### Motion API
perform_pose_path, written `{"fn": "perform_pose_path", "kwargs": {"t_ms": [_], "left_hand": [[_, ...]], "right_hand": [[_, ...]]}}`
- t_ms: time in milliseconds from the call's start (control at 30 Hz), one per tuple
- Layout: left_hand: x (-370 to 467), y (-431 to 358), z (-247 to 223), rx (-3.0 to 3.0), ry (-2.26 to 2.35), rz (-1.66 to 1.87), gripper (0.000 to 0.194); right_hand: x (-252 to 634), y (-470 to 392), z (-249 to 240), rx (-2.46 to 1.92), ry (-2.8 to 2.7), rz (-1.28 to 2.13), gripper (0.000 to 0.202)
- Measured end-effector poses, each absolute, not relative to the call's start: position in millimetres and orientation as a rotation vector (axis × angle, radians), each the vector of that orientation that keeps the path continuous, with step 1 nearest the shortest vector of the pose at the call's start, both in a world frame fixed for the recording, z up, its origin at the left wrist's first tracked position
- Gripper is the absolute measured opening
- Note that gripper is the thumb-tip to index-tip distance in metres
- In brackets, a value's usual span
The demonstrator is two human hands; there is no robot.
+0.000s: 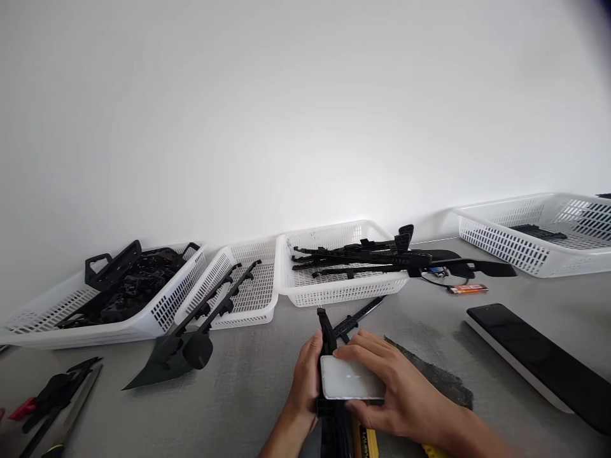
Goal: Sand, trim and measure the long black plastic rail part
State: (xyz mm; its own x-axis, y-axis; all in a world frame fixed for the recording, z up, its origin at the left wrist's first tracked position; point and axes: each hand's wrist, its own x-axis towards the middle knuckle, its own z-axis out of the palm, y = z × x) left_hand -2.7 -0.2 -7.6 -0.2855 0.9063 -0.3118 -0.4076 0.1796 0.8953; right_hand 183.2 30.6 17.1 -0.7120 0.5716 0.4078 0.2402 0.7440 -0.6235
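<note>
My left hand (300,385) is closed round a long black plastic part (327,331) that stands lengthwise in front of me. Between the thumb and fingers of my right hand (398,385) is a flat, pale rectangular block (351,380) with rounded corners. One end of the block lies against or just over the black part; I cannot tell whether they touch. A black caliper-like tool (358,318) lies on the table beyond my hands. Under my right wrist lies a dark, rough sheet (436,375). A yellow object with lettering (366,442) shows below my hands.
Several white baskets stand along the wall; the middle basket (344,296) holds long black parts, the left basket (157,331) a heap of black pieces. Two black parts (196,350) lean out of a smaller basket. Tools (57,401) lie left, a black-topped long object (534,356) right.
</note>
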Motion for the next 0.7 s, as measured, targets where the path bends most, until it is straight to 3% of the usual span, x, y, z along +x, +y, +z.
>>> {"fn": "perform_pose_path", "kwargs": {"t_ms": [433, 700], "left_hand": [[-1.5, -1.3, -4.6, 0.589, 1.281, 1.378, 0.072], [-8.7, 1.4, -17.4, 0.667, 1.404, 1.425, 0.058]], "right_hand": [[180.0, 18.8, 31.7, -0.526, -2.363, 0.725, 0.043], [177.1, 10.5, 41.4, -0.558, -2.514, 0.619, 0.042]]}}
